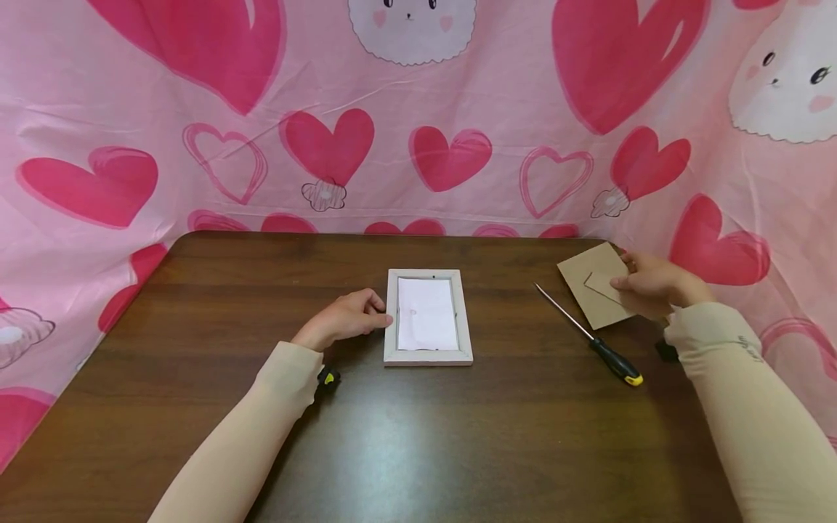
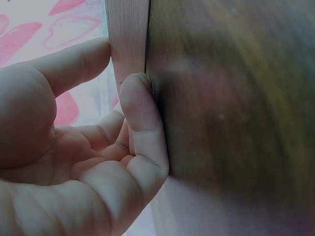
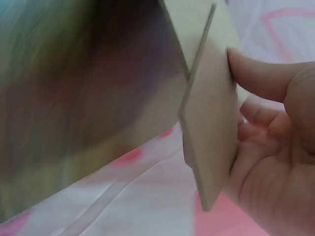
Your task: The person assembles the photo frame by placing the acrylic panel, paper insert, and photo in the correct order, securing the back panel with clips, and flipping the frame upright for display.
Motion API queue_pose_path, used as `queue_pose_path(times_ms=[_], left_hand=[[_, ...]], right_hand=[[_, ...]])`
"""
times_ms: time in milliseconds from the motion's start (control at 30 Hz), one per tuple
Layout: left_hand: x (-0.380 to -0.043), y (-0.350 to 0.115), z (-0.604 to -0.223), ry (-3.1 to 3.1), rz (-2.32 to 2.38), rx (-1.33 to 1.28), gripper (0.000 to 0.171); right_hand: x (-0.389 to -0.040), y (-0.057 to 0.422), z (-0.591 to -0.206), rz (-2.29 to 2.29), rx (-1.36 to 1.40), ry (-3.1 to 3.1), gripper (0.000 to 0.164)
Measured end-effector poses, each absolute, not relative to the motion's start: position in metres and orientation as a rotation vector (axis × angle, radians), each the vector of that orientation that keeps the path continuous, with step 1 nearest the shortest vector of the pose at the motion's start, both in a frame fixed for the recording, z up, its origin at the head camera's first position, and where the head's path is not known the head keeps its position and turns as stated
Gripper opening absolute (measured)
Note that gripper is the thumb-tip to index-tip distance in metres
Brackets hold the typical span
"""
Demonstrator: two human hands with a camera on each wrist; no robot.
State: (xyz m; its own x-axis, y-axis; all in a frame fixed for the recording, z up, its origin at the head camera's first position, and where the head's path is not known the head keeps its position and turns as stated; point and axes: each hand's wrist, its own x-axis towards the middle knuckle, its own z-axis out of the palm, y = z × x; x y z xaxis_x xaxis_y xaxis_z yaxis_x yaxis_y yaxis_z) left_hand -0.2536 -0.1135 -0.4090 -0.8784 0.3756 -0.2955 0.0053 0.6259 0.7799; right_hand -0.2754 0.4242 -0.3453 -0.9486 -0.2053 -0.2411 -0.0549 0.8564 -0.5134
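A white picture frame (image 1: 428,358) lies on the brown table, a white sheet of paper (image 1: 425,312) showing inside its border. My left hand (image 1: 346,317) is at the frame's left side. In the left wrist view, the thumb is on one edge of the frame's side (image 2: 129,39) and a curled finger is at the other edge, by the table. Over at the right, my right hand (image 1: 654,282) grips the brown backing board (image 1: 578,272) of a frame, thumb on its stand leg (image 3: 211,113). The board is tilted, and the leg stands out from it.
A screwdriver (image 1: 611,357) with a black and yellow handle lies between the frame and the board, its tip toward the back. Pink cloth (image 1: 386,87) printed with hearts hangs behind the wooden table (image 1: 418,436) and along its sides.
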Motion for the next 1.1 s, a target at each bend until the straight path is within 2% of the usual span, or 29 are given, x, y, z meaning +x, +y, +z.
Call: queue_pose_path(times_ms=[233,467,800,1100], left_hand=[[-0.254,-0.114,-0.409,2.417,1.157,0.302,0.035],[-0.254,-0.114,-0.410,2.419,1.160,0.300,0.034],[-0.255,-0.115,-0.411,2.418,1.154,0.304,0.035],[-0.254,-0.114,-0.409,2.451,1.119,0.303,0.034]], right_hand=[[-0.275,0.368,-0.328,-1.122,-0.126,2.671,0.038],[-0.263,0.292,-0.327,-1.494,-0.091,2.414,0.047],[-0.247,0.198,-0.358,-1.714,-0.167,2.258,0.043],[-0.245,0.159,-0.386,-1.764,-0.092,2.245,0.041]])
